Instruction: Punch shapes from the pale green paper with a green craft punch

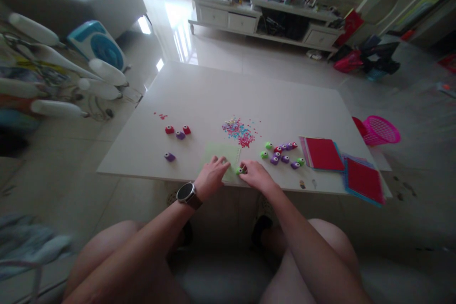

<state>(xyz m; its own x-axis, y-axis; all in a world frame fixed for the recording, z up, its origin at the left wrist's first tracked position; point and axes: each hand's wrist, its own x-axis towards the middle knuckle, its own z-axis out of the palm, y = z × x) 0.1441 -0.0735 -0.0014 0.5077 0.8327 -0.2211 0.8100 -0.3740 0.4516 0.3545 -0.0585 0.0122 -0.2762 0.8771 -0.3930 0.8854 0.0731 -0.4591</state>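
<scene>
A pale green paper sheet (224,153) lies near the front edge of the white table (213,95). My left hand (211,176), with a watch on the wrist, rests flat on the sheet with fingers spread. My right hand (255,174) grips a small green paper punch (239,170) at the sheet's right edge. A pile of pink and blue paper bits (239,131) lies just beyond the sheet. Several green, purple and red punches (282,153) sit in a cluster to the right of my right hand.
Red and purple punches (177,132) sit at the left, one purple punch (169,156) apart. Stacks of red sheets (325,154) lie at the right, a second stack (364,181) overhanging the edge. A pink basket (381,129) stands on the floor beyond.
</scene>
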